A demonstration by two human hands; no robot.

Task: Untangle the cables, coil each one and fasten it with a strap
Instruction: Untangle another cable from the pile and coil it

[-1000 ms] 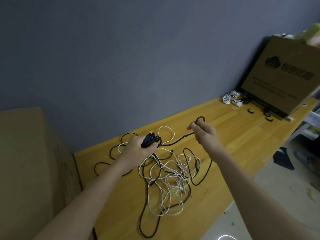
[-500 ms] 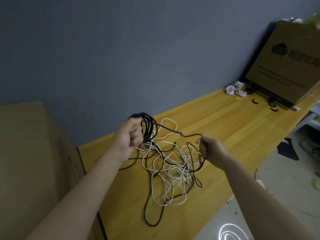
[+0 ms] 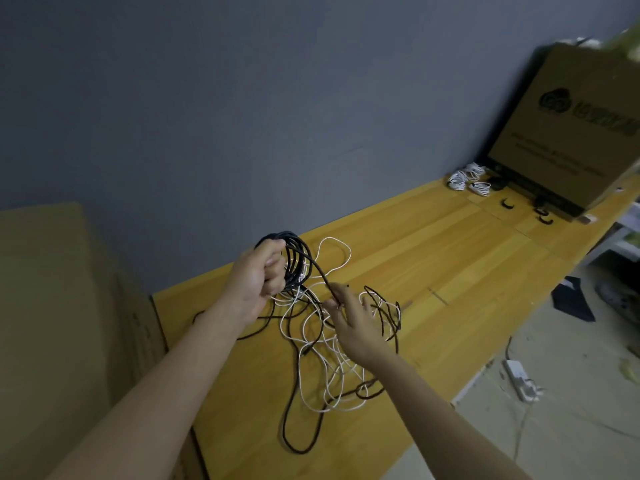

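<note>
While you read the scene from the head view, treat the entries below as a progress check.

Finished work: three small white coiled bundles (image 3: 469, 180) lie at the far end of the counter (image 3: 433, 258), just beside the cardboard box (image 3: 568, 129). They look bundled already; whether each carries a strap cannot be told at this size.

Spare straps: a few short black straps (image 3: 507, 204) lie on the counter in front of the box, well apart from your hands.

Coil in progress: your left hand (image 3: 258, 282) is curled round a black coil (image 3: 294, 261) of several turns, held upright above the counter.

Feed line: from the coil, the black cable (image 3: 320, 271) runs down to your right hand (image 3: 351, 318). Your thumb and forefinger pinch the cable; the other fingers are spread loosely.

Remaining tangle: a heap of white cable (image 3: 329, 368) and more black cable lies on the counter beneath and between both hands, its loops crossing one another. One long black loop (image 3: 298, 434) trails toward the near edge.

Assessment: the task appears partly done. The black cable is only partly wound and has no strap on it.

Work left: free the rest of the black cable, finish and strap its coil, then separate, coil and strap the white cable.
</note>
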